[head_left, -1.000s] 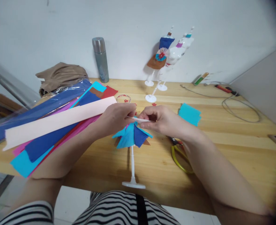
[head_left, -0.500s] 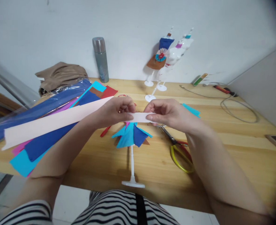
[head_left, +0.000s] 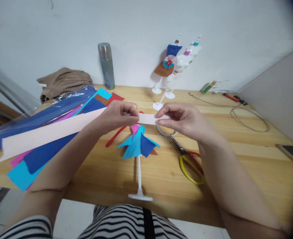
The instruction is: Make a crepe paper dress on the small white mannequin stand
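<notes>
A short pale pink paper strip (head_left: 147, 119) is stretched level between my two hands. My left hand (head_left: 121, 114) pinches its left end with fingers curled in. At the other end, my right hand (head_left: 178, 117) has the strip between thumb and forefinger, in a looser hold. Just below stands a small white dress form on a stand (head_left: 139, 176), wearing a skirt of light blue and dark blue pieces (head_left: 133, 146) with a bit of pink at the top. My hands and the strip hide much of its upper part.
Scissors with yellow and red handles (head_left: 191, 169) lie right, near a white ring (head_left: 172, 134). Layered coloured crepe strips (head_left: 54, 127) cover the left side. Behind are a flask (head_left: 107, 68), several small mannequins (head_left: 170, 63), a cable (head_left: 251, 127) and a red strip (head_left: 113, 136).
My right hand's fingers have opened a little around the strip's end, and my left hand has shifted slightly left. More of the dress form's top and the white ring now shows.
</notes>
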Action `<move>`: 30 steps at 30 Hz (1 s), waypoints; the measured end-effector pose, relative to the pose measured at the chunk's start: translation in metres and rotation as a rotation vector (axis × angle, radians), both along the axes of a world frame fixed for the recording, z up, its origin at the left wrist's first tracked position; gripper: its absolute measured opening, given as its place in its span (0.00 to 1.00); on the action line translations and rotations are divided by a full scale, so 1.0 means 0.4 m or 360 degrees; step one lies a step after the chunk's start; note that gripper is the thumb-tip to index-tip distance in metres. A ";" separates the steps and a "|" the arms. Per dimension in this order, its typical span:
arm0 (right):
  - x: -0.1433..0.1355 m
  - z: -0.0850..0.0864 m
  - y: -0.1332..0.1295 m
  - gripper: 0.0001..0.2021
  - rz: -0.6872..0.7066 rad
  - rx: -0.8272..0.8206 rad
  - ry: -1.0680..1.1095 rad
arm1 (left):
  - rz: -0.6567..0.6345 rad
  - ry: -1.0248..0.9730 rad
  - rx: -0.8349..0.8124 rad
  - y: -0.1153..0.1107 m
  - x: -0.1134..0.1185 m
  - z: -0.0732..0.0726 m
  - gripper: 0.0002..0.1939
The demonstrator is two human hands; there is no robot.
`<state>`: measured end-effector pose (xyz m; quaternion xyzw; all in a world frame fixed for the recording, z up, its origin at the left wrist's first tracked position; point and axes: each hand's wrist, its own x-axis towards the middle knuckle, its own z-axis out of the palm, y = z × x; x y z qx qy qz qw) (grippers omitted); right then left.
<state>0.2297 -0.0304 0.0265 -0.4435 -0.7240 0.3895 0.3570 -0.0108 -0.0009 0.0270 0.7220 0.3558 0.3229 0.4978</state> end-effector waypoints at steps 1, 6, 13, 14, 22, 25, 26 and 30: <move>-0.003 -0.002 -0.001 0.08 -0.0024 0.0002 0.0013 | 0.0038 -0.0013 0.0000 0.000 0.003 -0.002 0.07; -0.011 -0.009 -0.004 0.08 -0.0113 0.0074 0.0008 | 0.0090 -0.0048 0.0172 0.003 0.007 -0.012 0.11; -0.005 -0.018 0.006 0.13 -0.0122 0.0157 0.0064 | 0.0200 -0.0011 0.0300 0.012 -0.003 -0.021 0.10; -0.003 -0.019 0.008 0.14 -0.0120 0.0162 0.0092 | 0.0221 -0.0005 0.0308 0.014 -0.005 -0.022 0.12; 0.008 -0.032 0.018 0.07 -0.0155 0.0336 0.0025 | 0.0211 0.0106 0.0647 0.024 -0.020 -0.029 0.07; 0.015 -0.034 0.022 0.07 -0.0178 0.0382 0.0010 | 0.0181 0.0064 0.0900 0.036 -0.024 -0.047 0.05; 0.017 -0.035 0.024 0.07 -0.0180 0.0400 0.0001 | 0.0167 0.0046 0.0972 0.041 -0.025 -0.054 0.05; 0.025 -0.037 0.030 0.05 -0.0174 0.0510 -0.0027 | 0.0137 0.0032 0.1141 0.051 -0.025 -0.066 0.04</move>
